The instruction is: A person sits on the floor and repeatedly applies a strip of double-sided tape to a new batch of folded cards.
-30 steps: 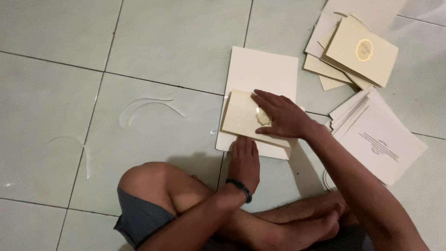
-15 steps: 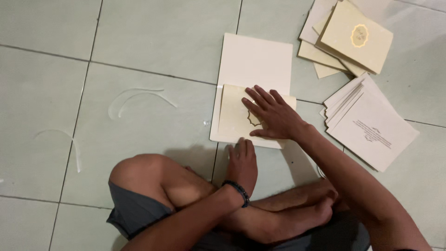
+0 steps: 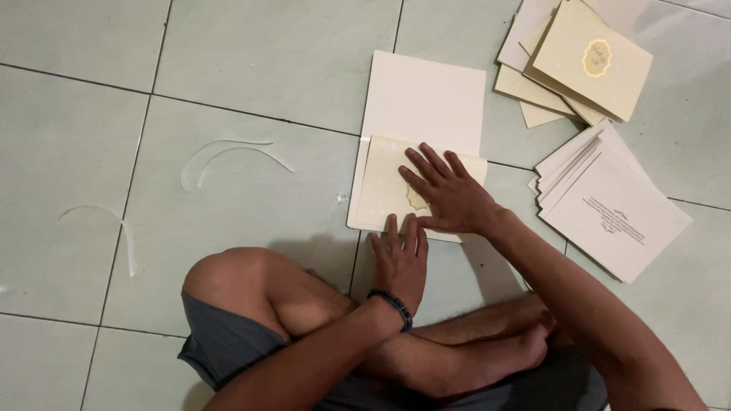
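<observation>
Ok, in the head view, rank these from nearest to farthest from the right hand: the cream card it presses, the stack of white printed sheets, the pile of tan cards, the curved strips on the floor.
1. Cream card: directly under the right hand.
2. Stack of white printed sheets: to its right.
3. Pile of tan cards: upper right corner.
4. Curved strips: far left on the tile floor.

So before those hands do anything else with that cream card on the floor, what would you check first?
1. Right hand flat on the cream card: ok.
2. Left hand fingertips at the card's near edge: ok.
3. Card lying on the white sheet, inside its edges: ok.
4. Card square with the sheet: cannot tell, hands cover part.
5. Stack of printed white sheets apart from the work: ok.
6. Pile of cream cards within reach: cannot tell.
</observation>
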